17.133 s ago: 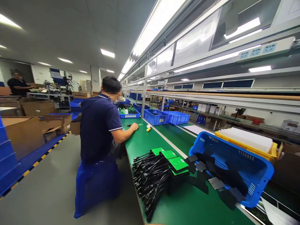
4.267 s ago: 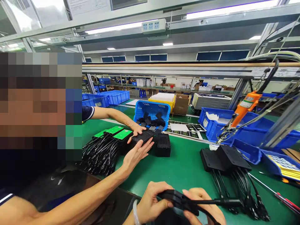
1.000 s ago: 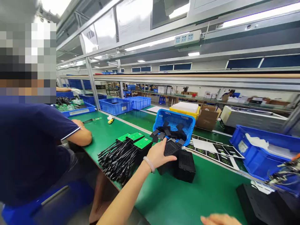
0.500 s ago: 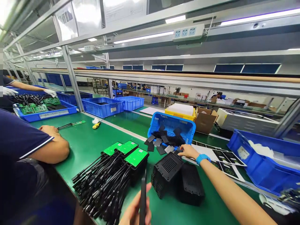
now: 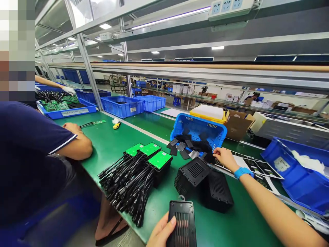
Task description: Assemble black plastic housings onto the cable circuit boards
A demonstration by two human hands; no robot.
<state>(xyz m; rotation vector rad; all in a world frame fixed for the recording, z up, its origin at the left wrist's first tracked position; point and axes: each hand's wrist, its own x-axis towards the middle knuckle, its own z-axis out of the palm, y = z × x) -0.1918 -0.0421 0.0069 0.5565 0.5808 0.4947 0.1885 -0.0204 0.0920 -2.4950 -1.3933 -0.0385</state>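
My left hand [image 5: 161, 230] grips a black slotted plastic cover [image 5: 189, 219] at the bottom of the view, thumb on its face. Farther off, my right hand [image 5: 226, 158] is pinched closed at the right rim of a tipped blue basket [image 5: 219, 129]; whatever lies between its fingertips is too small to make out. Black square pads [image 5: 184, 154], some ribbed, spill from the basket's mouth. Between my hands stand two stacks of similar covers, a near one [image 5: 194, 171] and another [image 5: 220, 189] to its right. Left of these lie green circuit boards [image 5: 160, 160] with black cables [image 5: 125, 188].
A co-worker's arm [image 5: 77, 147] rests on the green bench at left. Printed sheets [image 5: 254, 166] lie beyond my right wrist, near a blue bin [image 5: 298, 185]. A yellow tool [image 5: 116, 126] and several blue crates [image 5: 122, 106] sit farther back.
The cover in my left hand has turned from edge-on to show its slotted face. My right hand stays by the basket, shifted slightly along its rim. The whole view has swung left.
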